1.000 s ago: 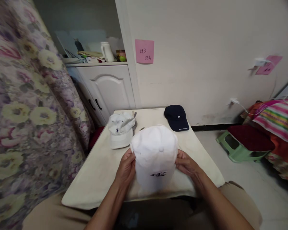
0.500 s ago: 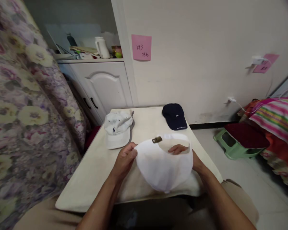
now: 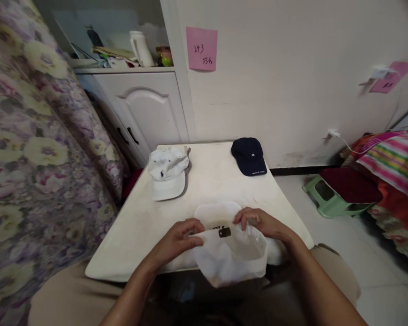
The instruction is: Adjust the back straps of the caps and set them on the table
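Note:
A white baseball cap (image 3: pixel 217 260) is between my hands at the table's near edge. Its back opening, with a brass-coloured strap buckle (image 3: pixel 225 232), faces me, and its brim points away. My left hand (image 3: pixel 182 240) pinches the cap's left edge between thumb and fingers. At the upper right rim, my right hand (image 3: pixel 258 222) grips the cap with bent fingers. Farther back on the left lies a pale cap (image 3: pixel 168 174) with a small dark emblem, its brim toward me. A navy cap (image 3: pixel 248 156) with white lettering sits at the back right.
The caps are on a cream-covered table (image 3: pixel 129 244) against the wall. A floral curtain (image 3: pixel 44 172) hangs at left, beside a white cabinet (image 3: pixel 149 113). On the right floor stands a green stool (image 3: pixel 326 203) with a dark red top, near a striped bed cover (image 3: pixel 394 154).
The white cap has been lowered toward me and turned, so its brim now shows on the far side. My right hand has moved from its right side to the upper rim.

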The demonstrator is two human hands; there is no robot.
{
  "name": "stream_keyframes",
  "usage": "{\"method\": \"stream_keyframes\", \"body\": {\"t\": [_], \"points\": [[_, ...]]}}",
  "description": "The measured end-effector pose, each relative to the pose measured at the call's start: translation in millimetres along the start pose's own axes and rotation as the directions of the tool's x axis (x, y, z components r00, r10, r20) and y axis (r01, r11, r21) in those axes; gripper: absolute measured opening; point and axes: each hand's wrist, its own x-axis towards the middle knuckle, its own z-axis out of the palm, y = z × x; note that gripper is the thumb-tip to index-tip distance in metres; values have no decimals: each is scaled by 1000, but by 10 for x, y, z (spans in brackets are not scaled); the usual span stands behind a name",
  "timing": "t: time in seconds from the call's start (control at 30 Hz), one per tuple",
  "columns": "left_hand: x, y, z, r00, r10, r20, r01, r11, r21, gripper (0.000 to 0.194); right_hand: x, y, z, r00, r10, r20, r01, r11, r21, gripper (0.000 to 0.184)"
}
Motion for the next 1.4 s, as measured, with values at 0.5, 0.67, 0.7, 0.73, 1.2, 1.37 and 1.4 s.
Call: {"method": "stream_keyframes", "body": {"t": [0.5, 0.67, 0.7, 0.73, 1.2, 1.37, 1.4], "points": [[-54, 230, 107, 991, 53, -127, -43, 996, 81, 20, 27, 86, 87, 990, -57, -128, 55, 998, -21, 11], [-37, 145, 165, 995, -31, -93, 40, 994, 99, 24, 1, 92, 101, 997, -52, 61, 60, 990, -129, 24], [-37, 136, 178, 994, -38, -100, 47, 995, 86, 25, -10, 90, 90, 997, -48, 64, 56, 990, -129, 25], [-37, 129, 188, 993, -49, -111, 56, 996, 64, 25, -21, 84, 74, 998, -37, 42, 42, 991, -126, 26], [-13, 19, 161, 965, -137, -223, 100, 981, -168, 25, -237, -773, 245, 989, 127, 73, -108, 969, -223, 36], [-59, 21, 101, 971, -150, -184, 117, 978, -175, 23, -119, -648, 281, 983, 163, 80, -164, 986, 5, 13], [-70, 18, 87, 975, -144, -172, 116, 980, -163, 22, -104, -630, 267, 985, 156, 74, -161, 984, 69, 14]]}}
